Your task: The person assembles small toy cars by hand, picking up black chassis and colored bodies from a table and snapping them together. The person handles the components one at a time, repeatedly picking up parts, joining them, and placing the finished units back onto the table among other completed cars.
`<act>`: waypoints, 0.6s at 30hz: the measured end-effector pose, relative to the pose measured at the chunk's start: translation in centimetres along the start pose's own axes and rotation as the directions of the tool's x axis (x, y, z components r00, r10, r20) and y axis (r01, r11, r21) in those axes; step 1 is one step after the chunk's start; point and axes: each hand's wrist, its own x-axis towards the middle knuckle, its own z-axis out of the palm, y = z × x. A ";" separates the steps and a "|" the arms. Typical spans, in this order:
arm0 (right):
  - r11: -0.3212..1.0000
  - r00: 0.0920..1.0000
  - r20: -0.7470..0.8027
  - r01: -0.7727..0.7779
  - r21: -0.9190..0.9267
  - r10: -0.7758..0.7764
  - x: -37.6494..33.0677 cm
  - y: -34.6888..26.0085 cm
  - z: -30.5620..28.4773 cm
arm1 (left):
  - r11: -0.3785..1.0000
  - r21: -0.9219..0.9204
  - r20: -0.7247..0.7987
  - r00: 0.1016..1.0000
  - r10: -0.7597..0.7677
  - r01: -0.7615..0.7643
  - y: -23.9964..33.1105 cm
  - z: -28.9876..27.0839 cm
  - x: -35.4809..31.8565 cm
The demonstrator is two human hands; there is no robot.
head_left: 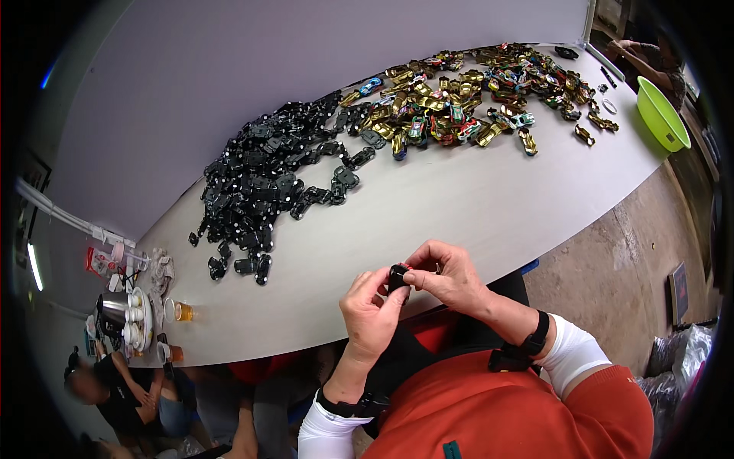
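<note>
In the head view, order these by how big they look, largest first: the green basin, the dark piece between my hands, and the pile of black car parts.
1. Black pile
2. Basin
3. Dark piece

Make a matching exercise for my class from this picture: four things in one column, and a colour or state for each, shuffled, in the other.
Things
1. Basin
2. Left heap of toy car parts
3. Right heap of toy car parts
4. Small dark piece

Colours and states
A. Heaped, mostly gold
B. Held between the left hand and right hand
C. Bright green
D. Heaped, mostly black

Pairs: 1-C, 2-D, 3-A, 4-B
</note>
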 end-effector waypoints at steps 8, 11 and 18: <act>0.955 0.993 0.042 0.121 -0.269 -0.114 0.8 1.0 -0.5 | 0.998 -0.044 0.015 0.999 0.046 -0.045 0.2 0.4 -0.1; 0.944 0.984 0.089 0.176 -0.279 -0.158 1.0 0.3 -0.3 | 0.968 0.185 0.013 0.986 0.168 -0.167 -0.6 0.5 0.3; 0.901 0.978 0.182 0.171 -0.398 -0.105 2.8 1.0 -1.5 | 0.980 -0.195 -0.033 0.999 0.032 -0.038 -2.1 0.8 1.0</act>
